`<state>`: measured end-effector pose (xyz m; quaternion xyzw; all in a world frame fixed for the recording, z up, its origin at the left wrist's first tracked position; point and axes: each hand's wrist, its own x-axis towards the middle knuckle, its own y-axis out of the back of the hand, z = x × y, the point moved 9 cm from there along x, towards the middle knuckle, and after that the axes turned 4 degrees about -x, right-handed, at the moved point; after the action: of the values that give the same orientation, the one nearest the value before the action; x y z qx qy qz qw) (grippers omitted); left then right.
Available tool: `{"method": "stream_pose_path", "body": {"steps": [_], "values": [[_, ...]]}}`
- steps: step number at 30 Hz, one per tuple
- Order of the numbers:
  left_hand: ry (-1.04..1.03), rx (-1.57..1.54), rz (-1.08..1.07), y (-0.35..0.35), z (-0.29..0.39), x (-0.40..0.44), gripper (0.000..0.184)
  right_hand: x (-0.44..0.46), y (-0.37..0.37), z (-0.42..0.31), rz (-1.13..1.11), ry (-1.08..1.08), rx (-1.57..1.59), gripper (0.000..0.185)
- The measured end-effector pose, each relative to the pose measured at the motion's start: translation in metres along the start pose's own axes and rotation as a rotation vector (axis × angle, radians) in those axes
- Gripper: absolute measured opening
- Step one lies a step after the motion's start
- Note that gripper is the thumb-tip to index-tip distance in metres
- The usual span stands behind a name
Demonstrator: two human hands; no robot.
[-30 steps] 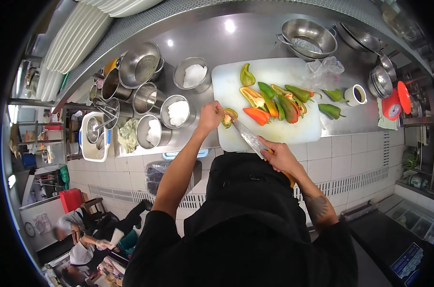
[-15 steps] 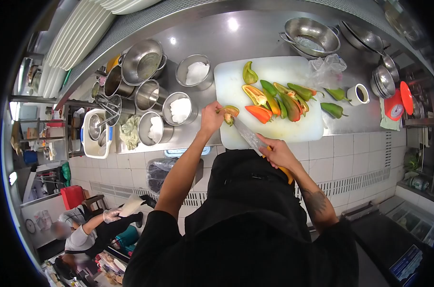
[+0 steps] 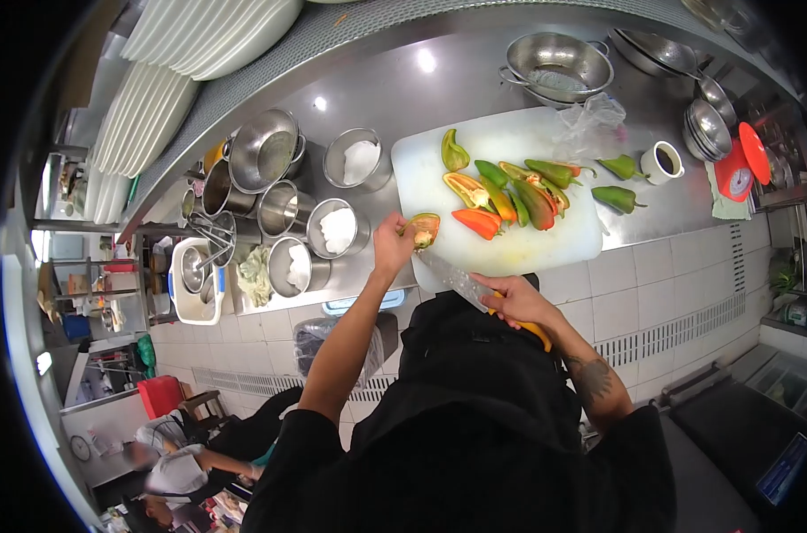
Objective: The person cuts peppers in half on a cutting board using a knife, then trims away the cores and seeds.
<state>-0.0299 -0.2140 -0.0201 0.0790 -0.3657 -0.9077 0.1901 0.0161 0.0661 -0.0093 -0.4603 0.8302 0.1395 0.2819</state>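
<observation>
My left hand point(image 3: 395, 242) pinches a cut pepper piece point(image 3: 427, 227), its hollow inside facing up, at the left edge of the white cutting board point(image 3: 537, 253). Wrapped round the yellow handle of a knife point(image 3: 457, 281), my right hand point(image 3: 519, 300) is near the board's front edge. The blade points up and left, its tip by the held piece. Several pepper halves and pieces, among them an orange one point(image 3: 477, 223) and a curled green one point(image 3: 454, 151), lie across the board. Two green peppers point(image 3: 619, 199) rest on the counter to its right.
Steel pots with white contents point(image 3: 338, 231) stand left of the board. A colander point(image 3: 559, 67), plastic bag point(image 3: 599, 124), white cup point(image 3: 662, 163) and red scale point(image 3: 735, 178) are behind and to the right. Other people point(image 3: 177, 471) are at the lower left.
The pepper piece in my left hand has turned, showing more of its inside. The knife tip has shifted slightly down and left. The view has tilted, and a person at lower left has moved an arm.
</observation>
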Motion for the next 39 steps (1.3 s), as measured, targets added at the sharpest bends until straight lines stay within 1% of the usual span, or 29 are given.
{"method": "stream_pose_path", "body": {"steps": [3, 5, 6, 8, 9, 11, 12, 14, 15, 16, 18, 20, 22, 23, 24, 25, 26, 28, 29, 31, 33, 35, 36, 38, 39], "values": [[0.015, -0.077, 0.011, 0.006, 0.012, 0.000, 0.014, -0.013, 0.010, 0.004, 0.040, -0.011, 0.022, 0.052], [-0.073, -0.119, 0.125, 0.023, 0.034, -0.001, 0.009, -0.024, 0.018, 0.011, 0.062, -0.023, 0.043, 0.052], [-0.075, -0.119, 0.124, 0.027, 0.046, -0.001, 0.009, -0.030, 0.024, 0.016, 0.088, -0.049, 0.037, 0.051], [-0.334, -0.099, 0.304, 0.049, 0.087, -0.010, 0.005, -0.039, 0.031, 0.023, 0.118, -0.074, 0.031, 0.051], [-0.335, -0.100, 0.304, 0.046, 0.083, -0.009, 0.005, -0.043, 0.035, 0.025, 0.147, -0.083, 0.033, 0.051], [-0.634, 0.066, 0.189, 0.020, 0.090, -0.019, 0.007, -0.050, 0.037, 0.029, 0.178, -0.094, 0.033, 0.051], [-0.641, 0.063, 0.190, 0.016, 0.081, -0.019, 0.007, -0.052, 0.037, 0.032, 0.184, -0.101, 0.037, 0.051], [-0.766, 0.125, 0.080, 0.001, 0.079, -0.022, 0.021, -0.056, 0.042, 0.031, 0.215, -0.097, 0.050, 0.051], [-0.791, 0.092, 0.170, 0.012, 0.088, -0.022, 0.012, -0.057, 0.043, 0.030, 0.217, -0.091, 0.043, 0.051], [-0.815, 0.083, 0.152, 0.012, 0.096, -0.016, 0.012, -0.060, 0.041, 0.031, 0.217, -0.091, 0.041, 0.051], [-0.718, 0.007, 0.304, 0.029, 0.101, -0.005, 0.012, -0.062, 0.043, 0.031, 0.250, -0.075, 0.044, 0.051], [-0.709, 0.025, 0.334, 0.026, 0.105, 0.006, 0.015, -0.061, 0.042, 0.031, 0.247, -0.085, 0.037, 0.050], [-0.298, -0.069, 0.196, 0.004, 0.058, 0.040, 0.019, -0.061, 0.041, 0.033, 0.249, -0.066, 0.026, 0.050], [-0.316, -0.071, 0.196, -0.001, 0.052, 0.054, 0.019, -0.061, 0.042, 0.032, 0.255, -0.051, 0.018, 0.050], [-0.113, -0.238, 0.213, -0.003, 0.019, 0.076, 0.018, -0.062, 0.044, 0.030, 0.272, -0.043, 0.024, 0.050], [0.100, -0.401, 0.225, -0.004, 0.002, 0.087, 0.017, -0.064, 0.042, 0.031, 0.269, -0.055, 0.034, 0.050], [0.093, -0.406, 0.219, -0.004, 0.007, 0.100, 0.017, -0.065, 0.041, 0.032, 0.263, -0.069, 0.040, 0.050], [0.536, -0.897, 0.003, -0.031, 0.011, 0.112, 0.013, -0.066, 0.041, 0.032, 0.277, -0.057, 0.028, 0.051], [0.536, -0.931, -0.072, -0.040, 0.024, 0.119, 0.015, -0.065, 0.040, 0.033, 0.278, -0.057, 0.033, 0.051], [0.416, -0.705, -0.229, -0.059, 0.050, 0.135, 0.023, -0.063, 0.039, 0.031, 0.277, -0.047, 0.033, 0.050], [0.333, -0.522, -0.323, -0.080, 0.071, 0.139, 0.021, -0.064, 0.037, 0.026, 0.280, -0.069, -0.001, 0.049], [0.110, -0.373, -0.323, -0.111, 0.066, 0.154, 0.017, -0.065, 0.037, 0.023, 0.315, -0.089, -0.019, 0.049], [0.109, -0.380, -0.313, -0.114, 0.068, 0.154, 0.017, -0.065, 0.035, 0.024, 0.313, -0.086, -0.031, 0.049], [0.194, -0.316, -0.141, -0.113, 0.066, 0.162, 0.015, -0.062, 0.036, 0.027, 0.335, -0.048, -0.023, 0.049], [0.311, -0.395, -0.187, -0.103, 0.080, 0.156, 0.017, -0.062, 0.036, 0.028, 0.348, -0.037, -0.041, 0.049]]}}
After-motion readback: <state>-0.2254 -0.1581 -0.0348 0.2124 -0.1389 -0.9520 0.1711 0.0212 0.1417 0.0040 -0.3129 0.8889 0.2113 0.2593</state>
